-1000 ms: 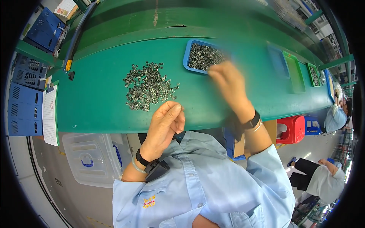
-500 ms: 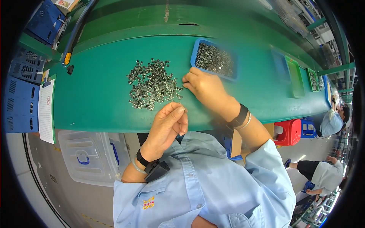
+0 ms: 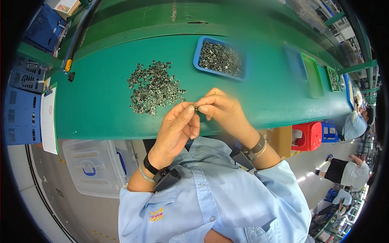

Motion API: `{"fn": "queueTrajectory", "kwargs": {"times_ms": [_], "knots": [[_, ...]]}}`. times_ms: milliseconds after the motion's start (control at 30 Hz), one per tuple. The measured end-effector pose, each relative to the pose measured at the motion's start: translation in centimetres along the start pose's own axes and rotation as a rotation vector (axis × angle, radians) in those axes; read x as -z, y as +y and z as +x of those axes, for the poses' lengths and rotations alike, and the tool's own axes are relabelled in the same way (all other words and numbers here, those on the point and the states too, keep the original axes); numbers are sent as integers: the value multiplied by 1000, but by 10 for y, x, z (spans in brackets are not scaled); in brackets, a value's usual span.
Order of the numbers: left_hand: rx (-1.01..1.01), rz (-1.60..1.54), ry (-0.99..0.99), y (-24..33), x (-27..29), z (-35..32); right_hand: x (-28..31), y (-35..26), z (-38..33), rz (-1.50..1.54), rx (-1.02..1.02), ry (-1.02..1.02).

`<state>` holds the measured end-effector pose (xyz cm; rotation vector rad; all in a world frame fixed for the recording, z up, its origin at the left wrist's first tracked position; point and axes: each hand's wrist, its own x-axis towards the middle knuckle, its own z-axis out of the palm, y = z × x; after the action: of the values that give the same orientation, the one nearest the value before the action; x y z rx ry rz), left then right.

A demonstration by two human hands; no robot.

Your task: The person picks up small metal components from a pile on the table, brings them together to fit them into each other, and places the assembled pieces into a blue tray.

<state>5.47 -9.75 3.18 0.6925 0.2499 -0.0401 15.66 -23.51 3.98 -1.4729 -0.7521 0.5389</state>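
Item: one small, dark, shiny piece, seemingly metal [image 3: 196, 108]. Located above the desk's near edge, between the tips of both hands; details mostly covered by the fingers.

Item: left hand [image 3: 176, 128], bare. Thumb and forefinger pinched together on the piece, remaining fingers loosely curled.

Item: right hand [image 3: 221, 106], bare. Thumb and forefinger closed on the piece's other side; so small a part presumably allows only a fingertip grip, and two-sided support likely steadies it.

Item: long desk with smooth green top [image 3: 97, 107], carrying the stock below.

Item: loose heap of small dark-and-silver pieces [image 3: 156, 87], spread just beyond the left hand, probably for easy picking.

Item: rectangular blue plastic tray [image 3: 219, 73], beyond the right hand and apart from the heap. Filled with similar small pieces, which its raised rim likely keeps from scattering.

Item: clipboard with white sheet [image 3: 48, 121], at the desk's left end, seemingly out of the working area.

Item: shallow green rectangular tray [image 3: 311, 71], well off to the right.

Item: smaller green tray [image 3: 329, 77], farther right, holding small pieces.
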Motion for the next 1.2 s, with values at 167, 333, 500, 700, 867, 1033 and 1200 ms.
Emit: {"fn": "queueTrajectory", "kwargs": {"times_ms": [167, 333, 500, 700, 867, 1033, 1200], "knots": [[15, -15, 12, -5, -3, -1, -1, 4, -5, -20, 14, 52], [35, -43, 25, -8, -3, -1, -3, 7, -10, -57, 85, 90], [7, 16, 37, -7, -4, -3, -1, 6, -11, -225, 238, 94], [-47, 127, 87, -7, -4, -5, 3, 6, -8, -435, 391, 77], [-71, 179, 90, -4, -5, -6, 2, 1, -8, -422, 366, 94], [-28, 112, 77, 1, -11, -7, 5, 0, -8, -454, 404, 72], [6, 94, 64, 2, -10, -4, 3, 0, -11, -443, 380, 73]]}}
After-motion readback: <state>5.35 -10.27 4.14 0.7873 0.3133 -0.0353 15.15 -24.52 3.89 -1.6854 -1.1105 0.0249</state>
